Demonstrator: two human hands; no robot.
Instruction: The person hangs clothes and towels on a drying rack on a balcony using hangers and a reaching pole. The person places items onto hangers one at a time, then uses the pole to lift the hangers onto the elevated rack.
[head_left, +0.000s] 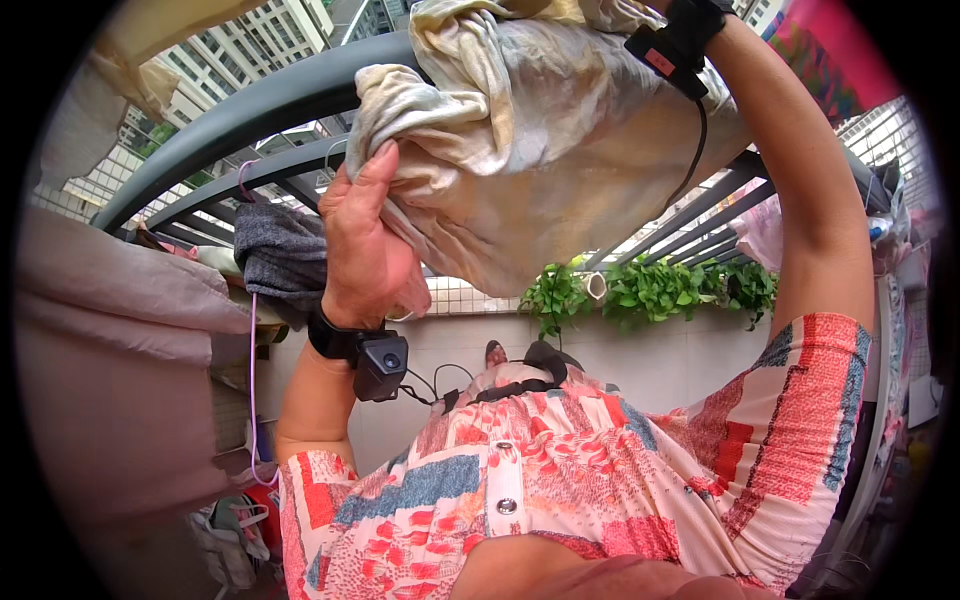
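Note:
A large pale cloth with faded yellow and blue-grey tints (540, 165) drapes over the dark grey balcony railing (247, 97). Its left part is bunched in folds. My left hand (367, 240) grips those folds, thumb on the near side and the fingers largely hidden. A black strap with a small camera (381, 365) circles my left wrist. My right arm reaches over the cloth to the top edge of the view, a black strapped device (664, 56) at its wrist. My right hand is almost wholly cut off there, so its hold cannot be seen.
A dark grey cloth (281, 247) and a lilac hanger (255, 390) hang left of my hand. Pinkish fabric (112, 360) hangs farther left. Green leafy plants (660, 292) line the railing's foot. Pink patterned fabric (832, 60) is at upper right. Buildings (232, 52) stand beyond.

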